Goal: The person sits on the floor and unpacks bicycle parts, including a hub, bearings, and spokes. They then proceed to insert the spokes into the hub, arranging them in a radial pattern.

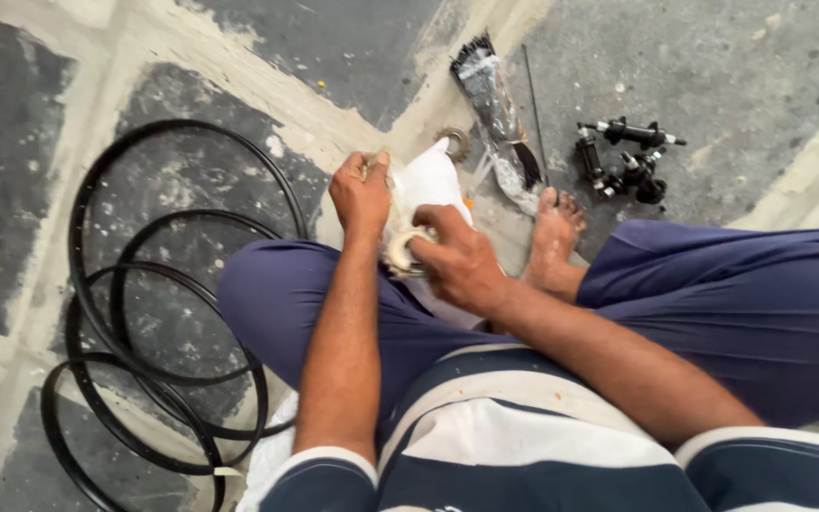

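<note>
While black rims (135,313) lie on cracked floor (334,57), both hands' fingers grip white cloth (428,180).

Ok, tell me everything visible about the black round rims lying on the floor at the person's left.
The black round rims are thin hoops that look like metal, with no spokes or tyres fitted. Several lie flat on the grey and pale patched floor, overlapping in a loose pile, the largest at the far end. They sit beside the person's blue-trousered left knee. Neither the left hand nor the right hand touches them. The lowest one runs off the frame's bottom edge.
</note>
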